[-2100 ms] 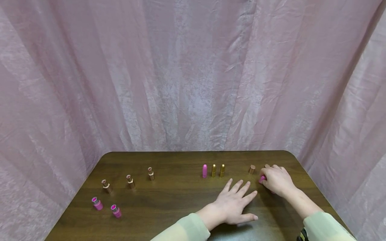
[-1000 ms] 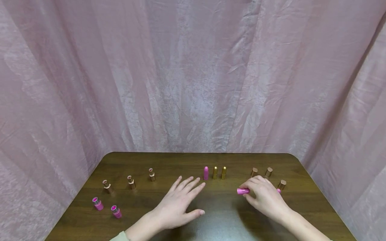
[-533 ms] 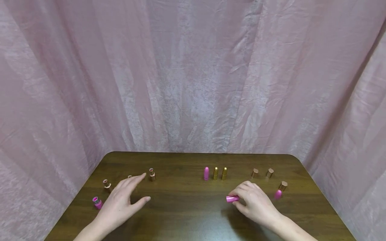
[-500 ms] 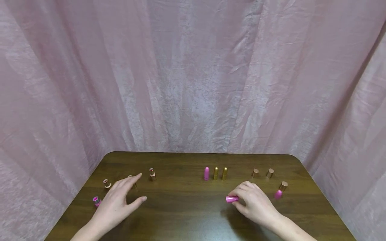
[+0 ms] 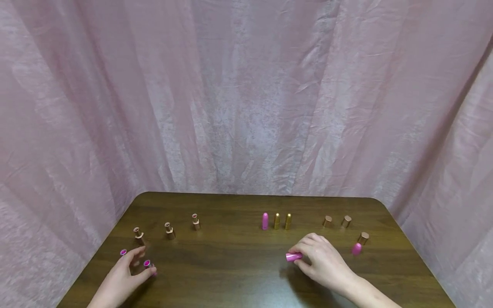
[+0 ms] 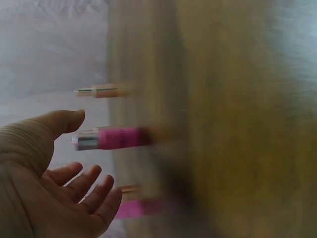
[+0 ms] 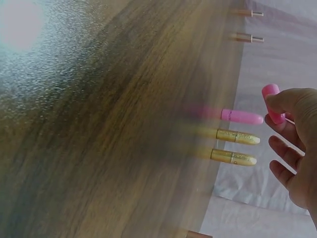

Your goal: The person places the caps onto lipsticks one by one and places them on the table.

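A pink lipstick cap (image 5: 293,257) is pinched between the thumb and fingers of my right hand (image 5: 325,263), raised above the table's right half. In the right wrist view the cap (image 7: 271,103) is tilted, and the other fingers are loosely bent. My left hand (image 5: 119,276) is at the table's left, thumb and fingers spread about an uncapped pink lipstick (image 5: 147,264). The left wrist view has this lipstick (image 6: 119,139) standing between thumb and fingers, seemingly apart from them. Another pink lipstick (image 5: 123,252) stands just beyond that hand, partly hidden by it.
Uncapped rose-gold lipsticks (image 5: 170,231) stand at the back left. A closed pink lipstick (image 5: 265,221) and two gold ones (image 5: 277,221) are upright at the back middle. Rose-gold caps (image 5: 346,221) and a pink cap (image 5: 356,249) stand at right. A pink curtain (image 5: 246,107) hangs behind the table.
My right hand has taken the pink cap from the right-hand group and moved left with it. My left hand has swept from right of centre to the pink lipsticks at left.
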Tool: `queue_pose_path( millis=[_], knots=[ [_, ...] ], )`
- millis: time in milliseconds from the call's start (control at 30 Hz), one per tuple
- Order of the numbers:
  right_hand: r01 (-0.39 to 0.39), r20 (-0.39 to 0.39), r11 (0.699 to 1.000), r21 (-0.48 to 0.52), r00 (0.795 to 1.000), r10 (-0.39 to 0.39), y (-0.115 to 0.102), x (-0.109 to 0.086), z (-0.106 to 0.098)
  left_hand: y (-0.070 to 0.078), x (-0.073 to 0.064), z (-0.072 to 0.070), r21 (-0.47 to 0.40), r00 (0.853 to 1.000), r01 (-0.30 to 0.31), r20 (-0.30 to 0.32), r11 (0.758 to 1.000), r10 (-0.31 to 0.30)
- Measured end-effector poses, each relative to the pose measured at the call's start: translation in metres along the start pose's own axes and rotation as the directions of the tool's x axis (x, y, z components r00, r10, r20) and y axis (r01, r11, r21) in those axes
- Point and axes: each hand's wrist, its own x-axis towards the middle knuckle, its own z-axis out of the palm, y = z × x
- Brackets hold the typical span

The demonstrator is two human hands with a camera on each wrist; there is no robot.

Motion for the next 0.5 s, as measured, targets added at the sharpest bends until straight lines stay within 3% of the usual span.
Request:
queue_pose_path(
  millis=[167, 500],
  knots=[
    [-0.004, -0.003, 1.000, 0.000, 1.000, 0.004, 0.000, -0.003, -0.001, -0.018, 0.007, 0.013, -0.064, 0.995, 0.092, 0.030, 0.994, -0.090],
    [-0.010, 0.002, 1.000, -0.007, 1.000, 0.010, 0.002, -0.010, 0.000, -0.026, 0.011, 0.022, -0.011, 0.994, 0.108, -0.023, 0.994, -0.108]
  ],
)
